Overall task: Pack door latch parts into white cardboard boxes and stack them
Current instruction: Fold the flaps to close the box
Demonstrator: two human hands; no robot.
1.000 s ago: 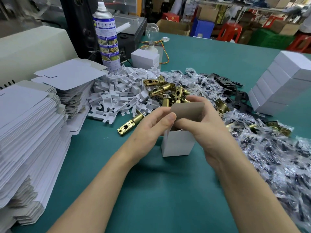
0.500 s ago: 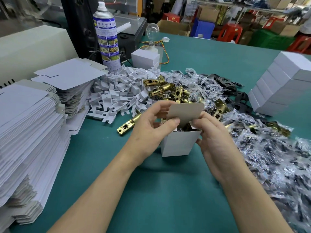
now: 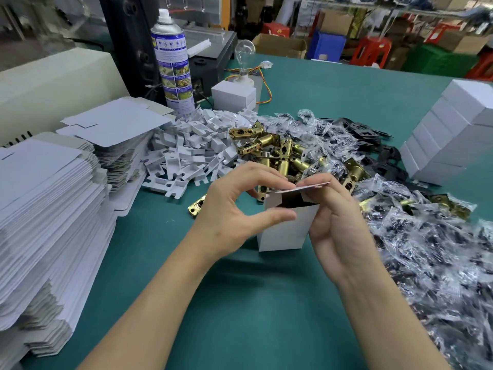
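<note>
While the white box [image 3: 282, 232] stands on the tabletop [image 3: 240, 303], the left hand [image 3: 234, 209] pinches its front rim and lid flap [image 3: 312, 186]. Right hand [image 3: 336, 231] grips the box's right side.

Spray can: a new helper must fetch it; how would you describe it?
At the far left of the green table, behind the heap of white plastic clips, the spray can stands, left of the light bulb. It alone is a tall cylinder, with a blue label and white nozzle.

Spray can [image 3: 173, 68] on a packing bench carries a blue label [image 3: 176, 76] of pictures and small print, too blurred to read; no other lettering legible.
</note>
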